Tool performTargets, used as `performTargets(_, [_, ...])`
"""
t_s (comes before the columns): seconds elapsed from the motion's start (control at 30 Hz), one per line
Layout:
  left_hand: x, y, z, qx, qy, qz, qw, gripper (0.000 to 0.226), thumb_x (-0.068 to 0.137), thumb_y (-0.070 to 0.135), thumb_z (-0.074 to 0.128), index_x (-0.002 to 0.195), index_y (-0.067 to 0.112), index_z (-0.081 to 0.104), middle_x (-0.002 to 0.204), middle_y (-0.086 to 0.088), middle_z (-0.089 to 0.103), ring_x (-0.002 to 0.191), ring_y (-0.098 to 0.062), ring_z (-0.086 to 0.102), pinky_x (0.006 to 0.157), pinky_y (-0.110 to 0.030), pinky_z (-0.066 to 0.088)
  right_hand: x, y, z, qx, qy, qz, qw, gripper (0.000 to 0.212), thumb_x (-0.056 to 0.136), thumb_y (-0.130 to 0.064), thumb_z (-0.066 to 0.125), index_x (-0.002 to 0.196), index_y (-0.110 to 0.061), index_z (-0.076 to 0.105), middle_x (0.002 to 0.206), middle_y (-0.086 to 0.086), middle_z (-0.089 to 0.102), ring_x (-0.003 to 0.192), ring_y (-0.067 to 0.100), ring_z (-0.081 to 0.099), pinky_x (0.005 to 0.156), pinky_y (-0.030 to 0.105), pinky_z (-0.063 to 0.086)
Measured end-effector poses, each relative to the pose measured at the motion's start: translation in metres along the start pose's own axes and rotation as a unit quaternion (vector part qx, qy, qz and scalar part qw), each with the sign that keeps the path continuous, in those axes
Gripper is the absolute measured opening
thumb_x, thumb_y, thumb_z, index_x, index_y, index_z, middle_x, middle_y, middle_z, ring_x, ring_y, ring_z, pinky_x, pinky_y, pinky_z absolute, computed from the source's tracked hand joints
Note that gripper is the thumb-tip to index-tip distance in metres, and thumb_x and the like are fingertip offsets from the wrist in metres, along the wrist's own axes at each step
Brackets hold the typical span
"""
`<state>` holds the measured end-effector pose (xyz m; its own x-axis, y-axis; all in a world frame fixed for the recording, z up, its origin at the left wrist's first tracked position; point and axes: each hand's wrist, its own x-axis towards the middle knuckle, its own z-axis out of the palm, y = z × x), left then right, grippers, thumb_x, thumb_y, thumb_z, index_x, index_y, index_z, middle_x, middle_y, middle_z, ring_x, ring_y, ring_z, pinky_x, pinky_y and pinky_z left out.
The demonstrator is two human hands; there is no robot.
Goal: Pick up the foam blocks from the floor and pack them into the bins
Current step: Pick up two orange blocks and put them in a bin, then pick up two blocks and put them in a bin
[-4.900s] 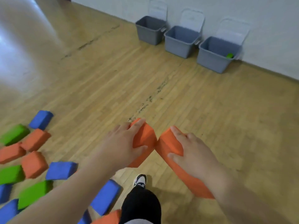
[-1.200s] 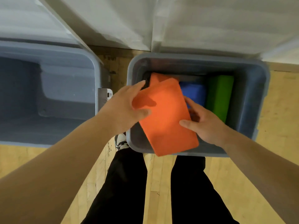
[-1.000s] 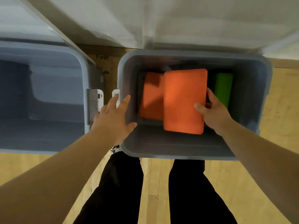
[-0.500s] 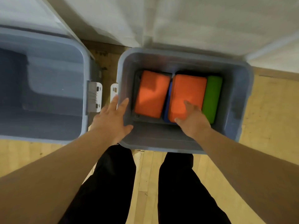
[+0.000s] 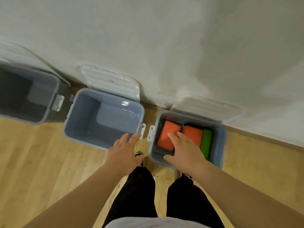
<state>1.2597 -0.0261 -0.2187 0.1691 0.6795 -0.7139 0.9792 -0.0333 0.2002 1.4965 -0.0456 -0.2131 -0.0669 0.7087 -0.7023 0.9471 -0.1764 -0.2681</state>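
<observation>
Three grey bins stand in a row against the wall. The right bin point(image 5: 221, 142) holds two orange foam blocks, a left one point(image 5: 166, 134) and a right one point(image 5: 193, 134), with a green block point(image 5: 206, 144) on edge beside them. A sliver of a blue block point(image 5: 182, 129) shows between the orange ones. My right hand point(image 5: 184, 149) hovers over this bin's front, fingers spread, holding nothing. My left hand point(image 5: 124, 149) hangs with straight fingers over the floor, just in front of the middle bin point(image 5: 72, 127), which shows no blocks inside.
The left bin point(image 5: 49, 102) is darker and cut off by the frame edge. Clear lids point(image 5: 111, 83) lean against the white wall behind the bins. My legs and shoes stand on the wooden floor right before the bins.
My right hand has lifted off the right orange block and pulled back above the bin. My left hand has left the bin's rim. The view has risen and shifted left, showing all three bins.
</observation>
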Motion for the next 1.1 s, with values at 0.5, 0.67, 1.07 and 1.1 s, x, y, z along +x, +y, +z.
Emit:
performTargets(0.5, [-0.246, 0.041, 0.085, -0.221, 0.153, -0.268, 0.925, 0.084, 0.093, 0.065, 0.054, 0.160, 0.037, 0.012, 0.167, 0.001, 0.019, 0.150, -0.027, 0.027, 0.117, -0.048, 0.033, -0.127, -0.027, -0.055, -0.147, -0.039, -0.216, 0.964, 0.095, 0.083, -0.065, 0.064, 0.159, -0.031, 0.019, 0.161, 0.000, 0.030, 0.143, 0.029, 0.037, 0.113, 0.045, 0.040])
performTargets(0.67, [-0.326, 0.055, 0.162, -0.322, 0.176, -0.369, 0.854, 0.087, 0.092, 0.068, 0.053, 0.161, 0.037, 0.010, 0.168, -0.001, 0.016, 0.152, -0.028, 0.023, 0.118, -0.048, 0.033, -0.162, -0.055, -0.025, -0.268, -0.075, -0.286, 0.917, 0.096, 0.080, -0.071, 0.061, 0.159, -0.037, 0.017, 0.161, 0.000, 0.029, 0.145, 0.031, 0.032, 0.111, 0.050, 0.042])
performTargets(1.07, [-0.554, 0.106, 0.414, -0.517, 0.219, -0.572, 0.598, 0.091, 0.093, 0.069, 0.051, 0.162, 0.036, 0.003, 0.170, -0.001, 0.011, 0.155, -0.027, 0.016, 0.120, -0.044, 0.031, -0.356, -0.186, 0.232, -0.520, -0.182, -0.484, 0.680, 0.098, 0.090, -0.069, 0.057, 0.164, -0.025, 0.011, 0.168, 0.007, 0.021, 0.151, 0.031, 0.027, 0.119, 0.044, 0.034])
performTargets(1.1, [-0.578, 0.115, 0.440, -0.529, 0.216, -0.589, 0.571, 0.091, 0.093, 0.069, 0.052, 0.162, 0.035, 0.003, 0.169, -0.001, 0.011, 0.154, -0.027, 0.017, 0.120, -0.043, 0.031, -0.385, -0.190, 0.265, -0.536, -0.192, -0.502, 0.651, 0.097, 0.090, -0.069, 0.057, 0.163, -0.025, 0.011, 0.169, 0.008, 0.019, 0.151, 0.031, 0.027, 0.119, 0.044, 0.034])
